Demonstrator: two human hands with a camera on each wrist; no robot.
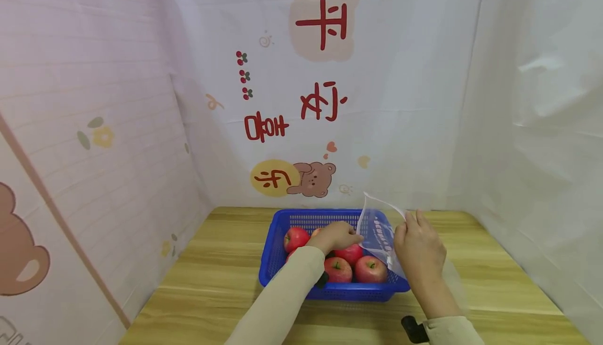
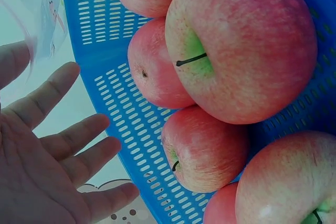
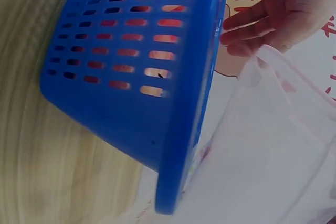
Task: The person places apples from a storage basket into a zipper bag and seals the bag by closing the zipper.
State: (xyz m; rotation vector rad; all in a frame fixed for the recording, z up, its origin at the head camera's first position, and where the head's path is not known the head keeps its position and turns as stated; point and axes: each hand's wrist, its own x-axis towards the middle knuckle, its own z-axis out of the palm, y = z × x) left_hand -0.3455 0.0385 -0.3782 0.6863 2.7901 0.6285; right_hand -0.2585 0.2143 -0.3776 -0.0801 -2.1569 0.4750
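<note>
A clear plastic bag with printed lettering hangs over the right end of a blue basket. My right hand grips it by its right edge; that hand is not seen in the right wrist view, where the bag spreads at the lower right. My left hand is over the basket, beside the bag's left edge. In the left wrist view the left hand shows its palm, fingers straight and spread, near the apples. Several red apples fill the basket.
The basket stands on a wood-grain table close to the back curtain. White curtains with red characters and cartoon bears close in the back and both sides. A dark wrist strap shows at the right sleeve.
</note>
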